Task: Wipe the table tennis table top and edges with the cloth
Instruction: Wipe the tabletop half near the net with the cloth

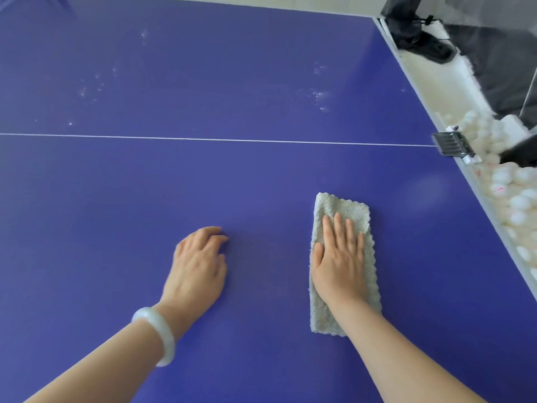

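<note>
Right hand (338,257) lies flat, fingers straight, pressing the folded cloth (343,210) (long axis running away from the person) onto the blue table (116,184); white specks (319,96) lie ahead; left hand (197,266) rests bare.

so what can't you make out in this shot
All in the head view:
- Middle and underside of the cloth: hidden by the right hand pressing on it, so how dirty it is cannot be told.
- Fingertips of the left hand: motion-blurred; contact with the table unclear.
- Table's near and left edges: cut off by the frame.
- Red marks on the white balls: too small to read.
- Dark object at top right: cut off, not identifiable.
</note>
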`<act>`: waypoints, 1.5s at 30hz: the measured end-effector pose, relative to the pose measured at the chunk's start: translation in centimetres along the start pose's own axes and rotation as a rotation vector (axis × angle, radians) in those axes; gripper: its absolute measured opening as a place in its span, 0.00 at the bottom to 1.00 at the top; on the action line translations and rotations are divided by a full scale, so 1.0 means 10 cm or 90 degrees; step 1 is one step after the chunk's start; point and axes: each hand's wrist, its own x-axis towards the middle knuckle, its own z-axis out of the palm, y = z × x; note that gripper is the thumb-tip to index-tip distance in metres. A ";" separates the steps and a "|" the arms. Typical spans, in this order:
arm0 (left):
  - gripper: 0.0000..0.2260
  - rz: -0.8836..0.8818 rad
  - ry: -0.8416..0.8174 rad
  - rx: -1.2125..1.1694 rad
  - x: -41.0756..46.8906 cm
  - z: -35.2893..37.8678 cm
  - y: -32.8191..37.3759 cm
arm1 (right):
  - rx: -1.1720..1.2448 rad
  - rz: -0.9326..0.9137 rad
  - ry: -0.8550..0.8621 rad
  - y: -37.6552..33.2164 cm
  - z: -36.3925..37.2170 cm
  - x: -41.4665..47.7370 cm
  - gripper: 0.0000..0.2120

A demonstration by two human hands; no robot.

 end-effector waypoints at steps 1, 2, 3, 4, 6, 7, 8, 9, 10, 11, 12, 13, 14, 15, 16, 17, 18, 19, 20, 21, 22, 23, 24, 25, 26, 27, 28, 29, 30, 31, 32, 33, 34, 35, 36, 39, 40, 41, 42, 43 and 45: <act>0.17 0.035 -0.002 0.011 0.12 0.05 0.14 | 0.002 -0.003 -0.004 0.00 0.00 0.00 0.28; 0.18 0.063 -0.014 0.021 0.25 0.12 0.28 | 0.004 -0.011 -0.008 0.00 0.00 0.01 0.28; 0.21 0.078 -0.034 0.035 0.39 0.19 0.41 | 0.007 -0.025 -0.012 0.01 0.00 0.03 0.28; 0.24 0.079 -0.052 0.056 0.52 0.27 0.51 | 0.011 -0.047 -0.017 0.02 -0.01 0.07 0.28; 0.26 0.052 -0.078 0.115 0.73 0.43 0.60 | 0.015 -0.104 -0.025 0.07 -0.02 0.17 0.28; 0.26 0.035 -0.082 0.134 0.80 0.49 0.59 | 0.018 -0.136 -0.028 0.09 -0.02 0.24 0.29; 0.26 0.022 -0.082 0.145 0.84 0.54 0.58 | 0.022 -0.167 -0.032 0.10 -0.03 0.33 0.30; 0.27 0.016 -0.077 0.153 0.85 0.57 0.57 | 0.025 -0.196 -0.037 0.12 -0.04 0.45 0.31; 0.26 0.017 -0.070 0.155 0.85 0.59 0.56 | 0.030 -0.219 -0.041 0.13 -0.04 0.60 0.31; 0.26 0.020 -0.065 0.154 0.85 0.59 0.56 | 0.033 -0.229 -0.041 0.14 -0.04 0.76 0.31; 0.27 0.022 -0.059 0.152 0.84 0.59 0.55 | 0.031 -0.218 -0.036 0.12 -0.04 0.94 0.31; 0.28 0.021 -0.053 0.150 0.83 0.57 0.55 | 0.026 -0.180 -0.025 0.09 -0.04 1.12 0.30; 0.29 0.018 -0.052 0.148 0.83 0.56 0.55 | 0.020 -0.120 -0.010 0.02 -0.04 1.30 0.29; 0.29 0.016 -0.057 0.147 0.84 0.54 0.56 | 0.019 -0.054 0.008 -0.07 -0.04 1.46 0.28; 0.30 0.014 -0.063 0.147 0.84 0.54 0.57 | 0.022 -0.005 0.019 -0.18 -0.04 1.58 0.28; 0.29 0.012 -0.067 0.148 0.83 0.54 0.57 | 0.030 0.001 0.022 -0.31 -0.04 1.65 0.27; 0.29 0.011 -0.070 0.147 0.83 0.54 0.57 | 0.046 -0.044 0.021 -0.43 -0.03 1.68 0.27; 0.28 0.012 -0.072 0.146 0.83 0.54 0.57 | 0.056 -0.129 0.015 -0.52 -0.01 1.68 0.26; 0.28 0.013 -0.074 0.145 0.84 0.54 0.57 | 0.059 -0.233 -0.002 -0.53 -0.01 1.64 0.26; 0.27 0.013 -0.074 0.145 0.85 0.55 0.56 | 0.058 -0.331 -0.019 -0.45 -0.03 1.63 0.26; 0.27 0.011 -0.071 0.142 0.85 0.55 0.56 | 0.050 -0.394 -0.024 -0.31 -0.06 1.66 0.25; 0.28 0.010 -0.067 0.139 0.85 0.55 0.56 | 0.044 -0.401 -0.005 -0.13 -0.08 1.73 0.24; 0.28 0.010 -0.064 0.134 0.84 0.55 0.56 | 0.033 -0.334 0.026 0.09 -0.10 1.81 0.24; 0.29 0.009 -0.062 0.131 0.83 0.55 0.56 | 0.028 -0.204 0.050 0.33 -0.11 1.90 0.25; 0.29 0.009 -0.060 0.128 0.83 0.55 0.56 | 0.031 -0.052 0.057 0.56 -0.14 1.96 0.25; 0.29 0.010 -0.059 0.127 0.83 0.56 0.56 | 0.036 0.078 0.052 0.73 -0.16 1.99 0.25; 0.29 0.011 -0.059 0.127 0.84 0.56 0.56 | 0.033 0.165 0.042 0.77 -0.17 1.99 0.26; 0.28 0.012 -0.060 0.129 0.84 0.56 0.57 | 0.035 0.209 0.040 0.69 -0.16 1.96 0.27; 0.28 0.012 -0.060 0.132 0.84 0.57 0.57 | 0.043 0.217 0.048 0.52 -0.14 1.91 0.27; 0.28 0.012 -0.057 0.133 0.84 0.56 0.58 | 0.056 0.186 0.059 0.30 -0.12 1.83 0.27; 0.28 0.011 -0.056 0.132 0.84 0.55 0.58 | 0.068 0.118 0.067 0.06 -0.07 1.73 0.27; 0.28 0.011 -0.056 0.131 0.84 0.55 0.58 | 0.072 0.022 0.065 -0.18 -0.01 1.61 0.27; 0.28 0.012 -0.056 0.130 0.83 0.55 0.58 | 0.070 -0.088 0.053 -0.39 0.05 1.45 0.27; 0.28 0.014 -0.057 0.129 0.83 0.55 0.58 | 0.067 -0.195 0.026 -0.52 0.08 1.30 0.27; 0.27 0.016 -0.058 0.126 0.83 0.55 0.57 | 0.067 -0.286 0.005 -0.54 0.07 1.20 0.28; 0.28 0.011 -0.050 0.127 0.83 0.56 0.57 | 0.054 -0.320 0.015 -0.08 -0.05 1.23 0.31; 0.28 0.009 -0.048 0.127 0.84 0.56 0.57 | 0.029 -0.246 0.037 0.18 -0.08 1.28 0.31; 0.28 0.009 -0.048 0.125 0.84 0.57 0.57 | 0.010 -0.134 0.054 0.46 -0.11 1.33 0.30; 0.28 0.010 -0.048 0.122 0.84 0.57 0.58 | 0.008 -0.009 0.061 0.70 -0.15 1.35 0.28; 0.27 0.008 -0.050 0.120 0.84 0.58 0.58 | 0.008 0.097 0.057 0.84 -0.19 1.32 0.27; 0.27 0.007 -0.053 0.126 0.84 0.58 0.59 | 0.019 0.221 0.048 0.78 -0.20 1.19 0.27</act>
